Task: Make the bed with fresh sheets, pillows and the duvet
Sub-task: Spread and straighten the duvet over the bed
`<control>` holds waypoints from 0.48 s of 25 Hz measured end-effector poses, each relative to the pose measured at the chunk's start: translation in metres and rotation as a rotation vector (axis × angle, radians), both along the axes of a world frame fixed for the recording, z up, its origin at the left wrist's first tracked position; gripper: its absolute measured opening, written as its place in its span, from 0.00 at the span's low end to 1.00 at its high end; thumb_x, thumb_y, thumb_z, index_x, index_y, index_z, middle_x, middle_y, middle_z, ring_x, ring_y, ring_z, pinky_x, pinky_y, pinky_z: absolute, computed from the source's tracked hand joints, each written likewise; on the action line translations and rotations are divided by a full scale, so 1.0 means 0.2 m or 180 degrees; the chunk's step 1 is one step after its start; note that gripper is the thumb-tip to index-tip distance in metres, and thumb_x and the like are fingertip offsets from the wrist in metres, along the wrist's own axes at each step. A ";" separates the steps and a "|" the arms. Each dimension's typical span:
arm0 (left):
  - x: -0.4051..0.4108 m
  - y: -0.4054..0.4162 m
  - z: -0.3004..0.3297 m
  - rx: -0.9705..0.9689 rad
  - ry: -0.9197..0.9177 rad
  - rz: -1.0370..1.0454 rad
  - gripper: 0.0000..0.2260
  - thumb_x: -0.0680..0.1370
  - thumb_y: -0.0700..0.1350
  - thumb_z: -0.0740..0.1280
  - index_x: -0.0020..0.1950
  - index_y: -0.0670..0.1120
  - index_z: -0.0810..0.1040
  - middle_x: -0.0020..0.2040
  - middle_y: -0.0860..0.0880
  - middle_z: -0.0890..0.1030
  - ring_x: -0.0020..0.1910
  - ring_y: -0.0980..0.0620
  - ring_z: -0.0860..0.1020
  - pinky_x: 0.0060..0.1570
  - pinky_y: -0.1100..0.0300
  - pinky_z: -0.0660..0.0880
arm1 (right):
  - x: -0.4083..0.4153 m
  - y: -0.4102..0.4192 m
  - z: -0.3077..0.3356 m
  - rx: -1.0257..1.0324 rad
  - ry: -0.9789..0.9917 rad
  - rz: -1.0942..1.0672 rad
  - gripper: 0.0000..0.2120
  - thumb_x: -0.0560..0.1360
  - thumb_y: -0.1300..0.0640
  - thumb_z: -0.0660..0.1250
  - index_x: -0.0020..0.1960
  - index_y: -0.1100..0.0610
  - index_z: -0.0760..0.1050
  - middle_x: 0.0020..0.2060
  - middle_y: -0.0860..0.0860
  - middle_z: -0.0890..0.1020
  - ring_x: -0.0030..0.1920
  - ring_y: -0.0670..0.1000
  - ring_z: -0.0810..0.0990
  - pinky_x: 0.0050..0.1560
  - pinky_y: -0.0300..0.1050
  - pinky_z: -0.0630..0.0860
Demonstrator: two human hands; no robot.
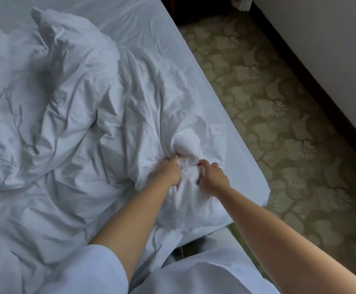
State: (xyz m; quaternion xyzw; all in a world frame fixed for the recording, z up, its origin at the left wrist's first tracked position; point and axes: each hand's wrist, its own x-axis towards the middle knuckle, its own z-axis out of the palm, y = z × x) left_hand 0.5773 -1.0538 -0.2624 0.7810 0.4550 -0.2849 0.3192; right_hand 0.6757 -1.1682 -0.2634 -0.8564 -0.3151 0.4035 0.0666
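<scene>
The left hand (168,170) and the right hand (213,177) were close together, both clamped on one bunched corner of the white duvet (66,115), with a rounded lump of fabric just beyond the fingers. Both arms reached forward, nearly straight. From this corner the crumpled duvet stretched away to the left, up the bed, over the fitted sheet (151,28). The corner lay near the mattress edge, beside the patterned carpet (278,102). The left hand was slightly nearer to the duvet's bulk.

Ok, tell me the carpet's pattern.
Olive-beige carpet with a pale floral motif, seen in the head view.
</scene>
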 end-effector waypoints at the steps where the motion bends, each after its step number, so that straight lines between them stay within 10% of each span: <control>1: 0.02 -0.02 -0.04 0.0130 0.0218 -0.0042 0.26 0.82 0.52 0.54 0.78 0.55 0.49 0.74 0.45 0.60 0.72 0.41 0.61 0.69 0.42 0.61 | 0.00 0.00 -0.03 0.0088 -0.0179 -0.0094 0.24 0.74 0.58 0.59 0.69 0.49 0.62 0.61 0.56 0.68 0.59 0.58 0.71 0.56 0.50 0.68; 12: 0.10 -0.04 -0.30 0.0645 0.1016 -0.0253 0.25 0.82 0.48 0.50 0.78 0.51 0.45 0.76 0.44 0.55 0.72 0.41 0.58 0.65 0.41 0.61 | 0.24 0.13 -0.38 -0.0062 0.0957 -0.2445 0.41 0.72 0.53 0.70 0.75 0.47 0.47 0.67 0.56 0.59 0.60 0.61 0.72 0.58 0.53 0.71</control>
